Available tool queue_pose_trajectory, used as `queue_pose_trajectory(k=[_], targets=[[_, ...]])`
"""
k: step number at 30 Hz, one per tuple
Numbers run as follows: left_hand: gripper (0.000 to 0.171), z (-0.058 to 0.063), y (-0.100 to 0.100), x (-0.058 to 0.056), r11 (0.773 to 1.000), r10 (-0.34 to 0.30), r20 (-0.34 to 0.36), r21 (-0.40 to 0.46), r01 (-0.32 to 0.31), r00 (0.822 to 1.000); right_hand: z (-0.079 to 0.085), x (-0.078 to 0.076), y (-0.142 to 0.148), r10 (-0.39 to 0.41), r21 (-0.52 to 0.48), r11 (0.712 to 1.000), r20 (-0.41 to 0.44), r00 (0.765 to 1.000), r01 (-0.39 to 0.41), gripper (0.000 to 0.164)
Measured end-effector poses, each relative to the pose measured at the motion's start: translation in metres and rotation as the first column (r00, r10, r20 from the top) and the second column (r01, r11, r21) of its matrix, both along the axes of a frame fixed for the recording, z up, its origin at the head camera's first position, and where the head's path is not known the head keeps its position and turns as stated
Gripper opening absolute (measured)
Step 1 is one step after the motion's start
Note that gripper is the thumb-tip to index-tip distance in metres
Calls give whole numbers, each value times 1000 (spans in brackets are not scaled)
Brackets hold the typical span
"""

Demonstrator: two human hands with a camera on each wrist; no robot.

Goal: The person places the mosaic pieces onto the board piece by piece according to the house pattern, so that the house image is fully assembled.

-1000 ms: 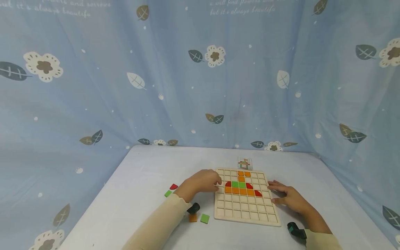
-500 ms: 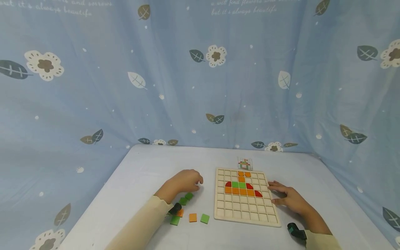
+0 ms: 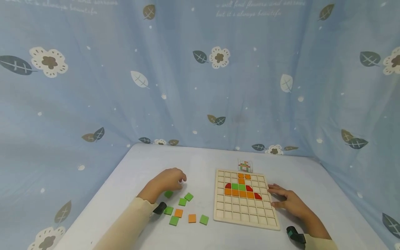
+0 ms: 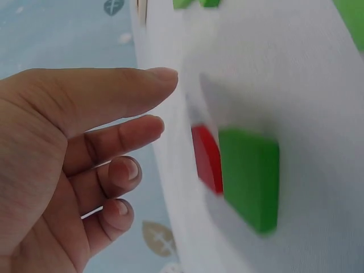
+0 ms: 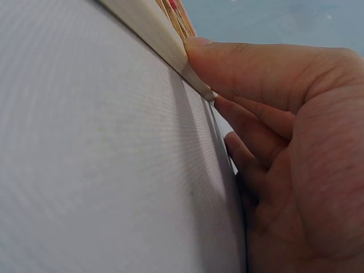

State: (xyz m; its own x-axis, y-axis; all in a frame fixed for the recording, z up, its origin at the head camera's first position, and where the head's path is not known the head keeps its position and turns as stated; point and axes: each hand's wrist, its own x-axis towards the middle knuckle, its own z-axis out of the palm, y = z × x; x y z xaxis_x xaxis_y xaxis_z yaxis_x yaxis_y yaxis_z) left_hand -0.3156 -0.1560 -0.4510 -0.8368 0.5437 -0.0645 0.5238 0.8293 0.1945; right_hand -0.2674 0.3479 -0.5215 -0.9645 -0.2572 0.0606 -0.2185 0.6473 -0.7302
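Observation:
My left hand (image 3: pixel 168 178) hovers over the left part of the table with nothing in its loosely bent fingers. In the left wrist view, a red curved piece (image 4: pixel 207 159) and a green square tile (image 4: pixel 247 176) lie just beyond its fingertips. The head view has the red piece hidden behind this hand. A wooden grid board (image 3: pixel 231 207) lies at centre right, bearing orange, green and red pieces in its upper half. My right hand (image 3: pixel 289 201) rests along the board's right edge, its thumb touching the rim and its fingers extended beside it.
Several loose green tiles (image 3: pixel 182 201) and orange tiles (image 3: pixel 192 218) lie between my left forearm and the board. A small pattern card (image 3: pixel 245 166) is just behind the board. A blue printed curtain (image 3: pixel 175 114) hangs behind the white table (image 3: pixel 150 158).
My left hand has moved left from the board's left edge to above the loose pieces, uncovering several green and orange tiles. My right hand stays at the board's right edge.

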Motion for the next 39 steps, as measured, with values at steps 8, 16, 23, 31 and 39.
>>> queue_pose_trajectory(k=[8,16,23,31,39], targets=[[19,3,-22,7,996,93,46,-6,-93,995,2,0,-2,-12,15,1000,17,1000,12,61],[19,-1,-24,3,995,96,66,2,-96,993,5,0,-1,-12,14,1000,12,1000,11,62],[32,-5,-18,-3,998,61,69,11,-61,996,5,2,-2,5,-29,1000,12,1000,-5,62],[32,-4,-11,-1,989,144,21,39,-145,989,6,1,-3,-6,1,1000,13,1000,6,64],[14,-6,-9,1,990,143,15,12,-143,990,5,2,-3,-8,-2,1000,-1,1000,8,61]])
